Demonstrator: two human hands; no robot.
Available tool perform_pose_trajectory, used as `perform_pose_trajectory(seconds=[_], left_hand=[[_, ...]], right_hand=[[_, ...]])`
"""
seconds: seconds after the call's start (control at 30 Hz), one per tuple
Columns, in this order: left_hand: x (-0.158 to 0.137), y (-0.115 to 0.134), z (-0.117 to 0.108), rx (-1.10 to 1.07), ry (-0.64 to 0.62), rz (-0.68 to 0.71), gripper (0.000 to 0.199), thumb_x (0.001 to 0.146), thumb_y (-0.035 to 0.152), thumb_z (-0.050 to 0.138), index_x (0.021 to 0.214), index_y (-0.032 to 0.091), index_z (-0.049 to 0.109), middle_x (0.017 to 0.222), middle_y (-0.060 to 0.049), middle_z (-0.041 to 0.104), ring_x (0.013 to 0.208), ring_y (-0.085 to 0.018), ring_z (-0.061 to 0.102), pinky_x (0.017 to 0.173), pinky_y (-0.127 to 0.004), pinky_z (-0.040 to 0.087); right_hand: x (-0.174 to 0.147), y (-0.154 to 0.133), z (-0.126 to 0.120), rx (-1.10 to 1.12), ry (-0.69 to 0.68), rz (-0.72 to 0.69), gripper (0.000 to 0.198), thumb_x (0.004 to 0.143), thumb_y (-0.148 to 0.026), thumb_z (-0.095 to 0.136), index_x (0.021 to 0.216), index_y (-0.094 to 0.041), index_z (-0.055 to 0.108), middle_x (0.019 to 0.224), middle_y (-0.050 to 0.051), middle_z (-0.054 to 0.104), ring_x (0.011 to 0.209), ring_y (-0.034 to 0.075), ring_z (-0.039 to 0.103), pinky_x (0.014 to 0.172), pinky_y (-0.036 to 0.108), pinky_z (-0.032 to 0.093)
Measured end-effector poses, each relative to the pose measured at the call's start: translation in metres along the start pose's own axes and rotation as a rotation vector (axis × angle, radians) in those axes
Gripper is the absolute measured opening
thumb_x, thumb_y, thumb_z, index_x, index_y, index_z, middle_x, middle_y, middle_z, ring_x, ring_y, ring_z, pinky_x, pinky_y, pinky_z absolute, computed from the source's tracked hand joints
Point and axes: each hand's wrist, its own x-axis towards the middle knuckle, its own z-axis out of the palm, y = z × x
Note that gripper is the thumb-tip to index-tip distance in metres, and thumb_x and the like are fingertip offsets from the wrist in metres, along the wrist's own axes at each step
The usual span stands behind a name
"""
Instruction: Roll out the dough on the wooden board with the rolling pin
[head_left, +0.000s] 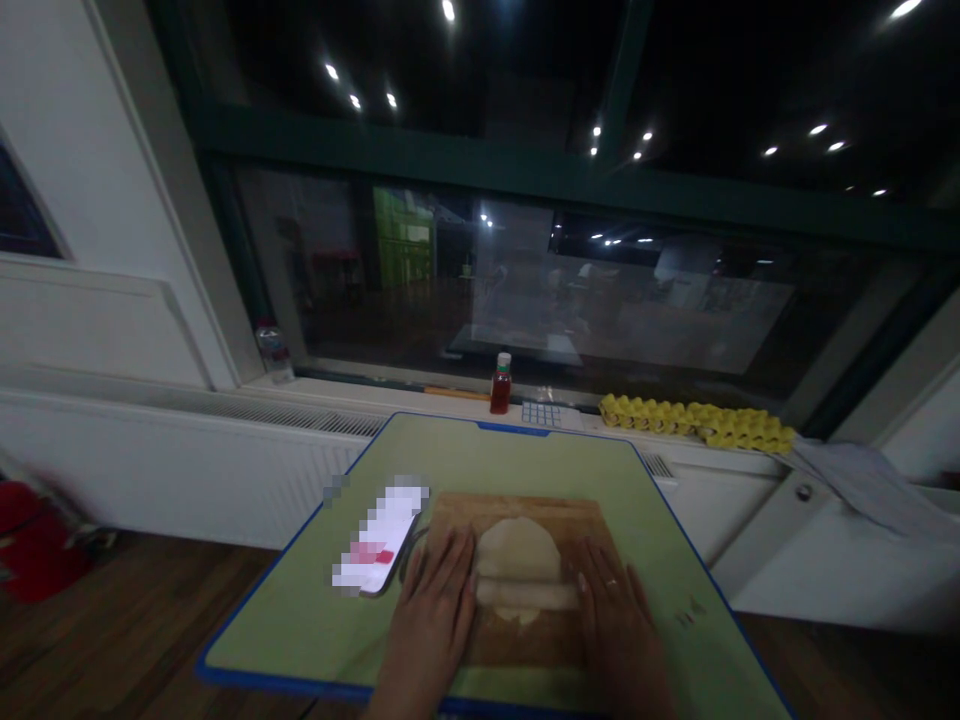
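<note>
So from my seat, the dough [517,548] is on the wooden board [536,652] on the table [300,630], with what looks like a pale rolling pin [529,595] lying across it. My left hand [437,608] and right hand [619,618] are flat at its ends, grip loose, fingers straight, not wrapped. Bit blurry, so I can't swear how much palm touches. I'd press evenly both sides, otherwise it could thin lopsidedly.
</note>
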Motion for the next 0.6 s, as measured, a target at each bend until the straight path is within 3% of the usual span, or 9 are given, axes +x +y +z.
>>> perform_pose_trajectory(seconds=[0.1, 0.2, 0.3, 0.4, 0.5, 0.6], left_hand=[[-0.013, 0.001, 0.000, 0.026, 0.031, 0.035, 0.056, 0.097, 0.025, 0.038, 0.152, 0.023, 0.027, 0.151, -0.005, 0.041, 0.140, -0.024, 0.036, 0.114, -0.048, 0.031], [-0.013, 0.003, 0.001, 0.022, 0.051, 0.041, 0.057, 0.096, 0.025, 0.040, 0.152, 0.024, 0.028, 0.150, -0.005, 0.042, 0.139, -0.024, 0.038, 0.115, -0.047, 0.030], [0.005, 0.004, 0.004, 0.025, 0.055, -0.002, 0.052, 0.095, 0.025, 0.039, 0.147, 0.022, 0.040, 0.147, -0.006, 0.046, 0.137, -0.025, 0.040, 0.115, -0.049, 0.029], [0.031, 0.005, 0.007, 0.052, 0.024, -0.098, 0.048, 0.092, 0.022, 0.039, 0.139, 0.018, 0.051, 0.143, -0.009, 0.051, 0.136, -0.029, 0.042, 0.113, -0.055, 0.028], [0.047, 0.008, 0.011, 0.034, 0.004, -0.163, 0.047, 0.090, 0.023, 0.041, 0.135, 0.016, 0.055, 0.142, -0.011, 0.052, 0.137, -0.031, 0.040, 0.114, -0.057, 0.025], [0.050, 0.015, 0.012, 0.046, 0.017, -0.133, 0.046, 0.091, 0.023, 0.041, 0.134, 0.015, 0.056, 0.142, -0.012, 0.052, 0.137, -0.030, 0.040, 0.115, -0.055, 0.024]], right_hand=[[-0.013, -0.005, 0.000, 0.030, 0.028, 0.059, 0.045, 0.098, -0.024, 0.031, 0.140, -0.021, 0.045, 0.139, 0.009, 0.054, 0.127, 0.026, 0.052, 0.104, 0.048, 0.037], [-0.019, -0.009, 0.004, 0.046, 0.072, 0.125, 0.048, 0.098, -0.031, 0.032, 0.145, -0.023, 0.039, 0.138, 0.008, 0.055, 0.125, 0.026, 0.053, 0.107, 0.049, 0.033], [-0.009, -0.010, 0.011, 0.064, 0.038, 0.173, 0.044, 0.098, -0.027, 0.029, 0.139, -0.026, 0.048, 0.135, 0.008, 0.058, 0.125, 0.028, 0.053, 0.108, 0.054, 0.032], [0.015, -0.008, 0.017, 0.060, -0.034, 0.184, 0.044, 0.097, -0.019, 0.027, 0.126, -0.020, 0.060, 0.128, 0.013, 0.063, 0.123, 0.032, 0.054, 0.105, 0.061, 0.032], [0.033, -0.007, 0.020, 0.043, -0.102, 0.202, 0.043, 0.095, -0.017, 0.029, 0.119, -0.017, 0.065, 0.126, 0.016, 0.063, 0.122, 0.034, 0.055, 0.103, 0.064, 0.032], [0.036, -0.009, 0.021, 0.052, -0.124, 0.205, 0.040, 0.094, -0.017, 0.032, 0.113, -0.019, 0.068, 0.127, 0.014, 0.063, 0.122, 0.031, 0.056, 0.107, 0.059, 0.030]])
